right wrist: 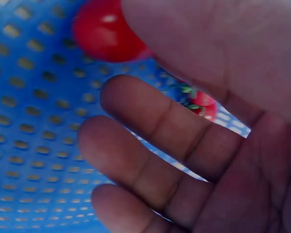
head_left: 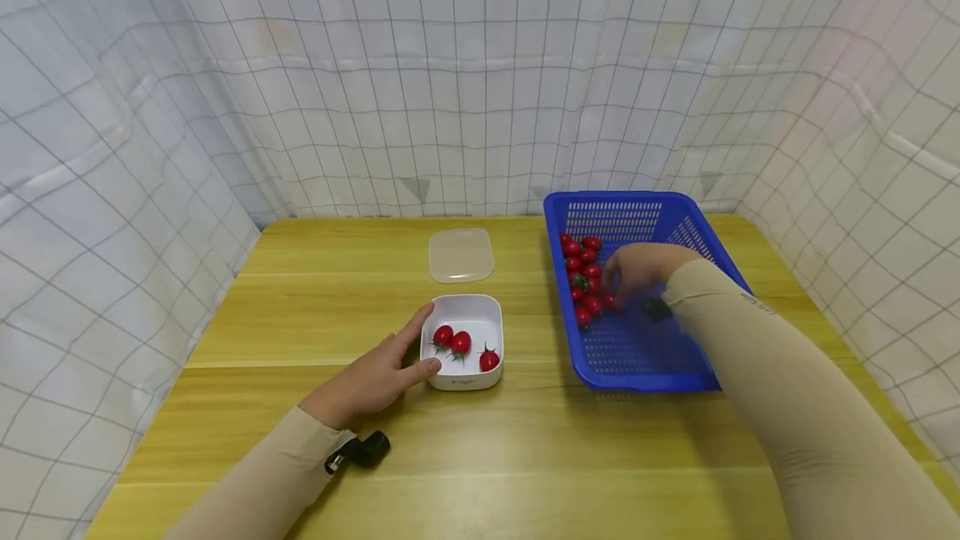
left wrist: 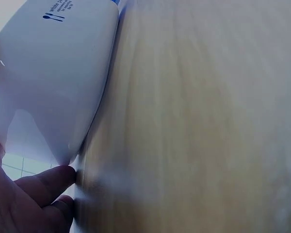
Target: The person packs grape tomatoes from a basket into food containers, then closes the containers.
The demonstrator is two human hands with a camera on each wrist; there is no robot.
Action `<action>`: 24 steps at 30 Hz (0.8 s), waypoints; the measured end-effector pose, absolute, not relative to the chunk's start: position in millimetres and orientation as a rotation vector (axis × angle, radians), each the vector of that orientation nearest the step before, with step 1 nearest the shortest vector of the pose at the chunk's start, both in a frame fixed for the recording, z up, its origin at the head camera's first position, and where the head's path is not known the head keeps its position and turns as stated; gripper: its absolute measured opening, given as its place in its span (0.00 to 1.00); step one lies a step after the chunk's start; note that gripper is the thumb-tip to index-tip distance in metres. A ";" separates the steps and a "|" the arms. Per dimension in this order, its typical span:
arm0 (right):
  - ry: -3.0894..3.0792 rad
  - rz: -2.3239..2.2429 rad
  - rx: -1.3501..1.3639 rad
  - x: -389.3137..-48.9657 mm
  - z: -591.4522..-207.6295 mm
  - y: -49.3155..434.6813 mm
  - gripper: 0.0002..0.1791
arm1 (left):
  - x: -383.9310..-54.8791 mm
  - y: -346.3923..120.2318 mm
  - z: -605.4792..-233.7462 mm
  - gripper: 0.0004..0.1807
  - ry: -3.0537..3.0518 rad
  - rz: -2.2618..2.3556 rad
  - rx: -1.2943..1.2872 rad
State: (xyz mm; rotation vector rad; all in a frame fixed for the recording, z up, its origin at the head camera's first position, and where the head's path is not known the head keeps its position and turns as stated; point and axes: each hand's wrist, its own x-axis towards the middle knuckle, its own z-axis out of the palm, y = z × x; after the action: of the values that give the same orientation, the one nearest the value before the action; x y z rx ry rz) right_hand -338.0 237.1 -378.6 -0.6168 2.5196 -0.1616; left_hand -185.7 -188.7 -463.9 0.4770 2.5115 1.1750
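My left hand (head_left: 375, 375) rests against the left side of a small white container (head_left: 480, 308), thumb at the near corner and straight index finger towards the far one. Several cherry tomatoes (head_left: 461, 343) lie inside. In the left wrist view, fingertips (left wrist: 58, 179) touch the lower part of the container wall (left wrist: 53, 73). My right hand (head_left: 637, 267), blurred, reaches down into a blue basket (head_left: 637, 384) beside several cherry tomatoes (head_left: 573, 266). In the right wrist view its thumb overlaps one cherry tomato (right wrist: 106, 34), while the other fingers (right wrist: 136, 104) stand apart from it.
A translucent lid (head_left: 461, 255) lies on the wooden table (head_left: 337, 273) behind the container. White grid-patterned curtains (head_left: 450, 90) surround the table at the back and sides. A black device (head_left: 367, 448) is strapped at my left wrist.
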 end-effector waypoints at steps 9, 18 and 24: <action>2.503 -0.087 -0.585 -333.7 -389.7 235.8 0.16 | -186.8 -189.1 -463.1 0.49 2.516 1.157 0.467; 2.447 -0.121 -0.551 -336.8 -391.9 237.1 0.15 | -186.5 -190.0 -463.4 0.49 2.507 1.167 0.467; 2.444 -0.079 -0.581 -334.6 -388.3 237.7 0.17 | -186.9 -190.4 -463.1 0.49 2.509 1.174 0.482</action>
State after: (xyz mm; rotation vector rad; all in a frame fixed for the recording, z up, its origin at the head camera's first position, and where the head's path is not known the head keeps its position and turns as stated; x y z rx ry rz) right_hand -334.6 237.7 -388.3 -0.5810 2.4440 -0.0788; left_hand -186.9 -190.4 -463.1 0.4819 2.5089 1.1744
